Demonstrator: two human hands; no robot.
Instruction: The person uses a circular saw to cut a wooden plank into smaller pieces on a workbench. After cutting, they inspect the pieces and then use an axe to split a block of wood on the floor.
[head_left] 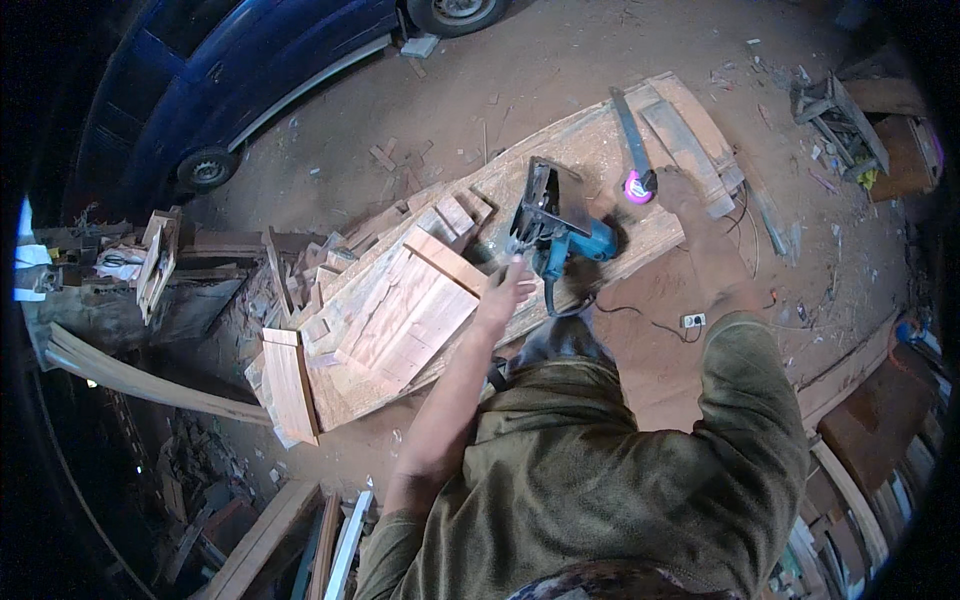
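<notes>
A teal circular saw [590, 240] lies tipped with its metal base plate raised on a long plywood board [655, 240] on the ground. My left hand [508, 288] is at the saw's front, fingers closed around something small I cannot make out. My right hand [680, 192] reaches over the board beside a long dark flat bar [630, 125] with a pink round piece [638, 188] at its near end; its fingers look loosely bent and apart, with nothing visibly held. Pale planks [410, 315] and short offcuts [455, 215] lie left of the saw.
A dark blue vehicle [170, 85] stands at upper left. A wooden stool [830, 130] is at upper right, lumber stacks [260, 540] at lower left and right. A white socket block [693, 320] with cord lies on the dirt. A curved timber [150, 380] extends along the left.
</notes>
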